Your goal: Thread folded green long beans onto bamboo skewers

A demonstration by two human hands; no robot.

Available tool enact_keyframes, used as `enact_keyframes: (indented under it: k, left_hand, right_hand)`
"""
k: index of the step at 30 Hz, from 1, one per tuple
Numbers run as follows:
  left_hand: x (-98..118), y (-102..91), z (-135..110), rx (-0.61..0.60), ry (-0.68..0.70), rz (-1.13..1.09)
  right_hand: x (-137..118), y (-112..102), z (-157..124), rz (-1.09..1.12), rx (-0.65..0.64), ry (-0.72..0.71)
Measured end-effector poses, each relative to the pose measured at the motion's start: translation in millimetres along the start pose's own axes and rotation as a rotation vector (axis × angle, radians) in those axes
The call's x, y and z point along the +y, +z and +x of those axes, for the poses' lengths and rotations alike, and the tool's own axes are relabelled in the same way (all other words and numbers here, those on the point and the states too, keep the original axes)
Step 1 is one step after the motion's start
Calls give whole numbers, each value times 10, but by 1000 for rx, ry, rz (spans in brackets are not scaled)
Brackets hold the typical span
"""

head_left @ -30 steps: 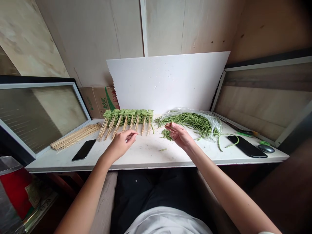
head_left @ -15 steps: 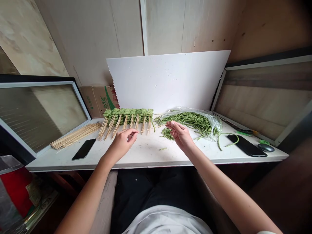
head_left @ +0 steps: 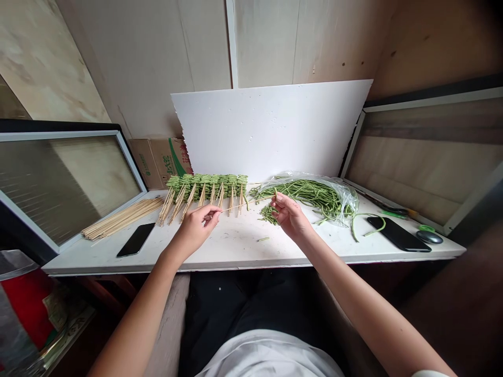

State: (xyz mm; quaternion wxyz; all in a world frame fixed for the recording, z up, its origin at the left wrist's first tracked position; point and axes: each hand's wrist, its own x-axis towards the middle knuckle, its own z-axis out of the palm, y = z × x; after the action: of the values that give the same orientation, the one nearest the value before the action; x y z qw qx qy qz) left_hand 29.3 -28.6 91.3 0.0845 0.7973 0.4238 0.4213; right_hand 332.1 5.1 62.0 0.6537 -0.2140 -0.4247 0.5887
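My left hand is closed on a thin bamboo skewer, which slants up to the right towards the other hand. A short piece of green bean sits crosswise on the skewer. My right hand pinches another bean piece upright near the skewer's far end; whether the tip has entered it I cannot tell. Below and left of the right fingers lies a small heap of cut bean pieces. Rows of filled bean skewers are stacked beyond the left hand, sticks pointing towards me.
Bare skewers lie at the left of the white table, near a phone. Long green beans fill a clear plastic bag. Another phone and a dark mouse-like object are at right. A white board stands behind.
The right fingers have shifted slightly, and the bean piece in them now stands up more visibly. The piece on the skewer has moved a little left. The left hand is nearly still.
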Motion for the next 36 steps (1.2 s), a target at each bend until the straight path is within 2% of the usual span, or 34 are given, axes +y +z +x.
enact_keyframes:
  k: [19,28,36]
  left_hand:
    - [7,2,-2,-3,29,3]
    - [-28,-9,-6,-13,13,10]
    - [17,16,-14,-48,4,-16]
  right_hand:
    - [-69,94,-27,-101,123,-46]
    - [-29,130,-49,-96,127,-29]
    - [115,151,-70,-154,84,-42]
